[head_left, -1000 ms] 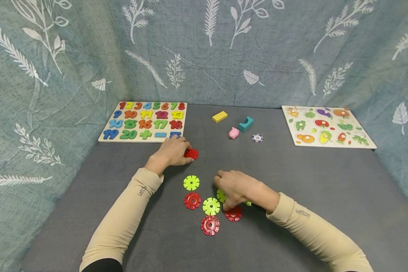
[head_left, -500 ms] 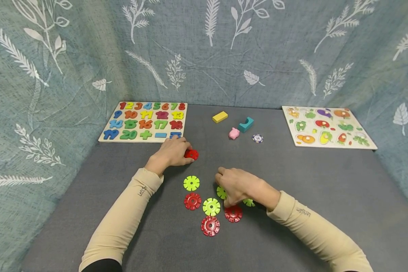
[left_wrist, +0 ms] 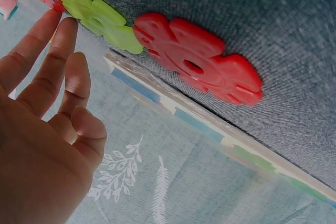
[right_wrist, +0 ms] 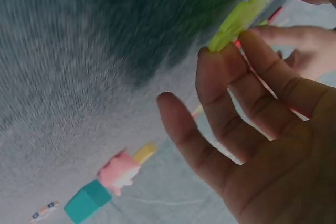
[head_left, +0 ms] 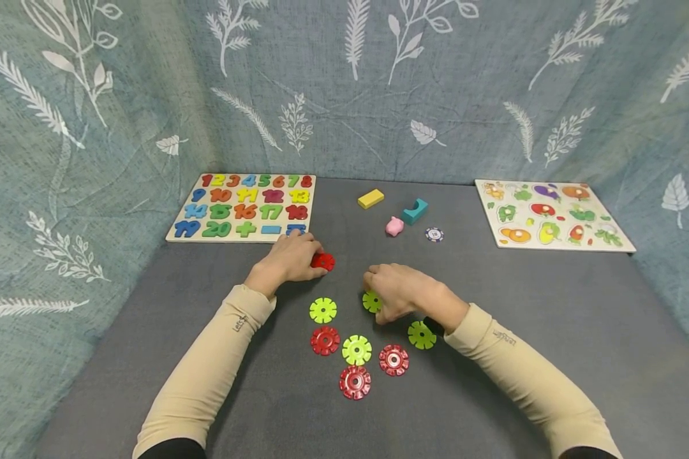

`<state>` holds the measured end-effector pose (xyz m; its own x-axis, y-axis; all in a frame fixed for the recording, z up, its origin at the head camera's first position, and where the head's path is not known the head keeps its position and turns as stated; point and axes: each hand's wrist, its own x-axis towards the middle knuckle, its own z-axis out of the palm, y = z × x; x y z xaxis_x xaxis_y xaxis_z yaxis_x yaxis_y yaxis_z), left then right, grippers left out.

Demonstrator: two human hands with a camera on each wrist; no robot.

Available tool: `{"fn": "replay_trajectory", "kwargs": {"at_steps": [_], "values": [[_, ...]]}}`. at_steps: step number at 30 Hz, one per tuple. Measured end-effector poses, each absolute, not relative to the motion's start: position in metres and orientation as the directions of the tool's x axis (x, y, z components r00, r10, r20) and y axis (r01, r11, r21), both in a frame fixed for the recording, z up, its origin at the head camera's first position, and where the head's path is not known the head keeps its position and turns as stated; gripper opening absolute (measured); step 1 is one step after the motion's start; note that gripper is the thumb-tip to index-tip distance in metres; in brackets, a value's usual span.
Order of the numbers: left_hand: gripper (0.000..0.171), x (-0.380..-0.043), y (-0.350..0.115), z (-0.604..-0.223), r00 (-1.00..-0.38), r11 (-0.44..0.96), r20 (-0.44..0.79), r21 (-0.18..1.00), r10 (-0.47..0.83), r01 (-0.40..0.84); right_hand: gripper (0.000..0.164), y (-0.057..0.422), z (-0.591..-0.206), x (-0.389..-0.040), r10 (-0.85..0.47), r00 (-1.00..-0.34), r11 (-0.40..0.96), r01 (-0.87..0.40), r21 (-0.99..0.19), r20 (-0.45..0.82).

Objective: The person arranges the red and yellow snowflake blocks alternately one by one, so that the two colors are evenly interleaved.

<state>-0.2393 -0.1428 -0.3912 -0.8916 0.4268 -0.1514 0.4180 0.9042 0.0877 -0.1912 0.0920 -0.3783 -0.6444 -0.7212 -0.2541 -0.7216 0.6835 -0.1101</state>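
Observation:
My left hand (head_left: 293, 257) reaches to the near edge of the number board and pinches a red notched plastic disc (head_left: 324, 262) between thumb and fingers. Beneath that hand, the left wrist view shows a green disc (left_wrist: 100, 19) and a nearer red disc (left_wrist: 197, 59) in a row with it. My right hand (head_left: 402, 290) pinches a green notched disc (head_left: 371, 301) by its edge; its thumb side and fingertips (right_wrist: 215, 59) meet the disc in the right wrist view. Closer to me lie more discs, among them a green one (head_left: 323, 310) and a red one (head_left: 325, 341).
The number board (head_left: 243, 238) lies back left, a vegetable board (head_left: 557, 245) back right. Between them are a yellow block (head_left: 370, 199), a teal arch block (head_left: 416, 211), a pink pig (head_left: 394, 226) and a poker chip (head_left: 434, 234). A patterned curtain (head_left: 344, 127) hangs behind.
My right hand has moved away from me, carrying the green disc, uncovering a red disc and another green disc near its wrist. My left hand has stayed in place.

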Motion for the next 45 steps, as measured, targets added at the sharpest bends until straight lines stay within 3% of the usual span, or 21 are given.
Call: {"fn": "replay_trajectory", "kwargs": {"at_steps": [17, 45], "values": [[0.046, -0.239, -0.141, -0.392, -0.893, 0.906, -0.150, 0.060, 0.424, 0.420, 0.051, 0.064, -0.379, -0.243, -0.690, -0.684, 0.713, -0.699, -0.057, -0.238], [0.046, -0.240, -0.142, -0.391, -0.887, 0.901, -0.154, 0.053, 0.434, 0.432, 0.043, 0.044, -0.388, -0.272, -0.688, -0.696, 0.721, -0.688, -0.084, -0.206]]}}
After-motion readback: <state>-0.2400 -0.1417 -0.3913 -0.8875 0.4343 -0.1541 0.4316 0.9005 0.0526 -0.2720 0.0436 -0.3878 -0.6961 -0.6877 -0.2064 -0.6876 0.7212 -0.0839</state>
